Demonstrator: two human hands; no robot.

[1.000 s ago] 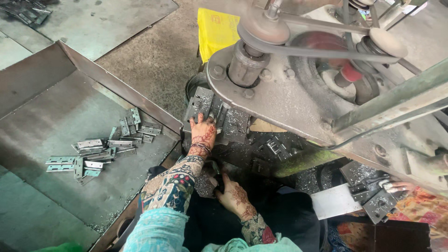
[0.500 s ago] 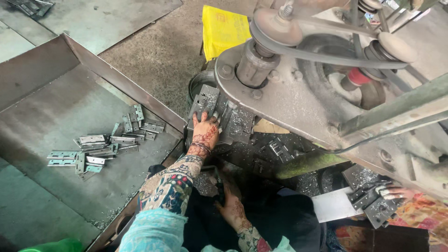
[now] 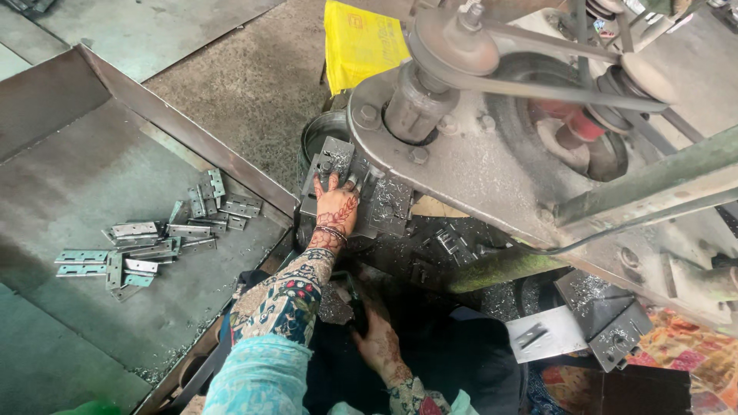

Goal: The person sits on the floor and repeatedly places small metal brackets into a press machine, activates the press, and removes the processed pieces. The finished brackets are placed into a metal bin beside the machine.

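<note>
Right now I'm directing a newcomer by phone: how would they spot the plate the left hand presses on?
Find the big belt-driven machine. Below its grey pulley cylinder sits a small metal plate under the left hand. Unlike the loose hinges on the tray, it lies on the machine bed.

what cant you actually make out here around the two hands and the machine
Head view only:
- Left hand: fingertips pressed on the metal block; whether they pinch a part is too small to tell.
- Right hand: fingers sunk in shadow under the machine bed; any grip hidden.
- Belt pulley: cut off by the top edge.
</note>
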